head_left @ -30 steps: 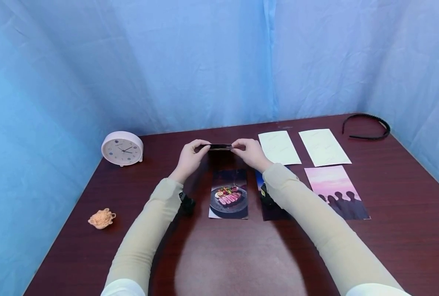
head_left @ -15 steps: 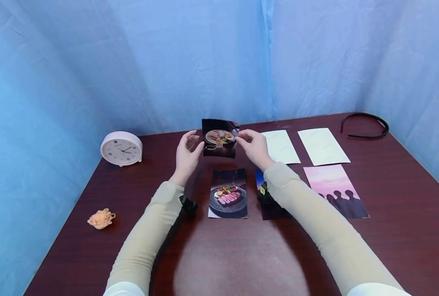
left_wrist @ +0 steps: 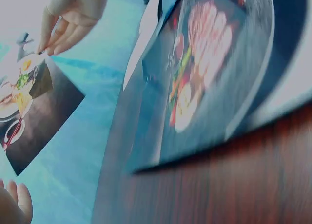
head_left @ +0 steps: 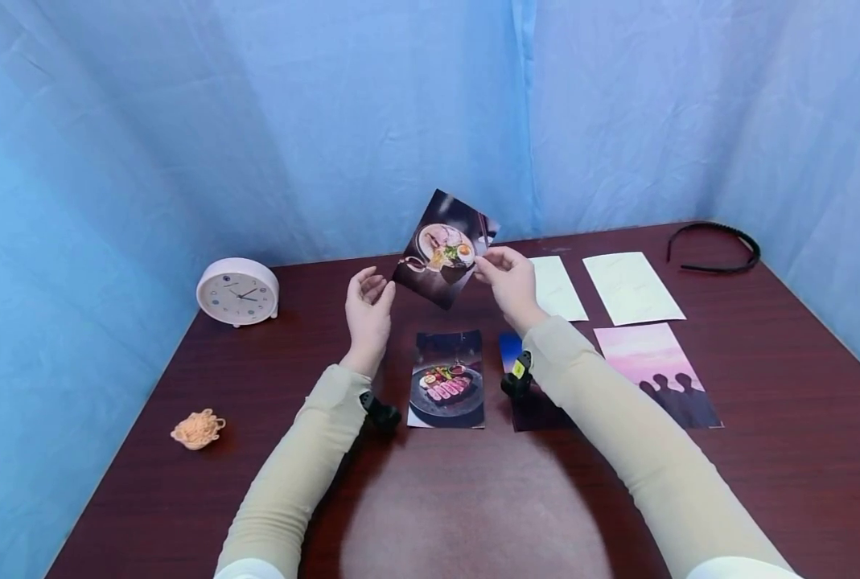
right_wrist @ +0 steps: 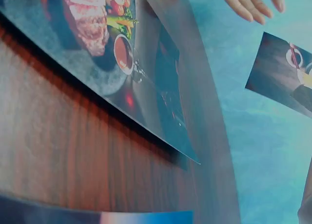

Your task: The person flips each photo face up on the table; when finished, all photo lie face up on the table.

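Note:
My right hand (head_left: 509, 285) pinches the edge of a dark photo print (head_left: 433, 249) of a noodle bowl with egg. The print is raised above the table and tilted, its picture side facing me. My left hand (head_left: 368, 318) is beside the print's lower left edge, fingers relaxed and holding nothing. In the left wrist view, a gap shows between my left hand (left_wrist: 14, 204) and the noodle print (left_wrist: 48, 112). Below the hands lies a steak photo print (head_left: 447, 382) on the table; it fills much of both wrist views.
Right of the steak print is a dark blue print (head_left: 538, 414), partly under my right arm. Beyond are two white sheets (head_left: 560, 289) (head_left: 632, 285), a pink sunset print (head_left: 654, 366) and a black headband (head_left: 751, 249). At left stand a round clock (head_left: 238, 291) and a small peach-coloured ornament (head_left: 199, 429).
The noodle print has gone from edge-on to facing me, then risen and turned diagonally. My left hand has let go of it and moved slightly down; my right hand still holds it.

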The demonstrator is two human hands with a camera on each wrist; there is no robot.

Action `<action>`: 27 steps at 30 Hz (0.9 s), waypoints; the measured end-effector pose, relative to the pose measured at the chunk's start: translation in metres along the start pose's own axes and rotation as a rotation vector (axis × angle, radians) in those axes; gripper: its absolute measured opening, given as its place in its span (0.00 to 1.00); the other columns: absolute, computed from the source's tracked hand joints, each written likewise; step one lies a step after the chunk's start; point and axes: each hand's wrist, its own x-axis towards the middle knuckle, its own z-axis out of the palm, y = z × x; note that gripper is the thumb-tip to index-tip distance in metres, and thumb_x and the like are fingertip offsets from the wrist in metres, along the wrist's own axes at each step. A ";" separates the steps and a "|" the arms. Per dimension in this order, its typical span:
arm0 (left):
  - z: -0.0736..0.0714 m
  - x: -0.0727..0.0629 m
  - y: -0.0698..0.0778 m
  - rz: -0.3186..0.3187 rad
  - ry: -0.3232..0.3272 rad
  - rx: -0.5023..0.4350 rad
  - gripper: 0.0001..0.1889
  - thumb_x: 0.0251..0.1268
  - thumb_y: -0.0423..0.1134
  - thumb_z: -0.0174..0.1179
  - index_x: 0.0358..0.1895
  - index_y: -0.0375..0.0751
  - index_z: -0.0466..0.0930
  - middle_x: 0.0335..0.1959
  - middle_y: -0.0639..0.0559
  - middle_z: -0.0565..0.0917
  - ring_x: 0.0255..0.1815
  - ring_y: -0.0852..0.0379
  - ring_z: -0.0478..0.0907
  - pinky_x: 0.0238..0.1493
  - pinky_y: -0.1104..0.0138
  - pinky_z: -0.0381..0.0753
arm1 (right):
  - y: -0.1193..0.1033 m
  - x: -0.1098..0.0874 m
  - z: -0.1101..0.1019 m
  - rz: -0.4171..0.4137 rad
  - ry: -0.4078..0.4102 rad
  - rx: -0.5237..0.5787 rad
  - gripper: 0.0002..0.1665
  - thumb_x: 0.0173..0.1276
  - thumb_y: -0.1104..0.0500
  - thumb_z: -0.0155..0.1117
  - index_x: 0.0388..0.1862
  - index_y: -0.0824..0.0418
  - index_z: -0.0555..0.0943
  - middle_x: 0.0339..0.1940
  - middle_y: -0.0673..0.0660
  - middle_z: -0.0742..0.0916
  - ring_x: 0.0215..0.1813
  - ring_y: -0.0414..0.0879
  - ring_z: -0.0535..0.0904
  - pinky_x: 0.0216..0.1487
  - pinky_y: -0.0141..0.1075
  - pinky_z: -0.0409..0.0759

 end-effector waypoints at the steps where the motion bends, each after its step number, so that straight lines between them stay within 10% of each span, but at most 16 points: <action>1: 0.002 -0.001 0.000 -0.014 0.012 -0.004 0.21 0.63 0.25 0.56 0.59 0.28 0.65 0.53 0.32 0.71 0.58 0.40 0.72 0.59 0.59 0.73 | 0.001 0.000 0.000 0.008 0.011 0.023 0.05 0.65 0.69 0.60 0.40 0.69 0.77 0.25 0.45 0.82 0.30 0.34 0.81 0.40 0.30 0.83; 10: 0.017 -0.007 -0.004 -0.133 0.045 -0.118 0.23 0.62 0.24 0.57 0.60 0.30 0.65 0.48 0.39 0.72 0.46 0.55 0.73 0.51 0.69 0.77 | 0.010 -0.003 0.002 0.084 0.092 0.204 0.06 0.64 0.70 0.60 0.31 0.61 0.76 0.23 0.48 0.81 0.28 0.36 0.81 0.39 0.29 0.83; 19: 0.021 -0.012 -0.007 -0.239 0.023 -0.230 0.25 0.65 0.24 0.54 0.64 0.34 0.62 0.44 0.46 0.69 0.40 0.60 0.72 0.58 0.55 0.76 | 0.015 -0.017 0.006 0.096 0.068 0.312 0.05 0.62 0.69 0.63 0.31 0.63 0.76 0.25 0.51 0.80 0.30 0.38 0.82 0.42 0.30 0.83; 27: 0.022 -0.013 -0.008 -0.213 0.028 -0.161 0.20 0.64 0.27 0.57 0.59 0.36 0.69 0.39 0.52 0.71 0.37 0.62 0.72 0.35 0.71 0.76 | 0.020 -0.021 0.014 0.185 0.051 0.370 0.09 0.66 0.73 0.56 0.28 0.62 0.72 0.24 0.50 0.81 0.29 0.37 0.82 0.44 0.31 0.82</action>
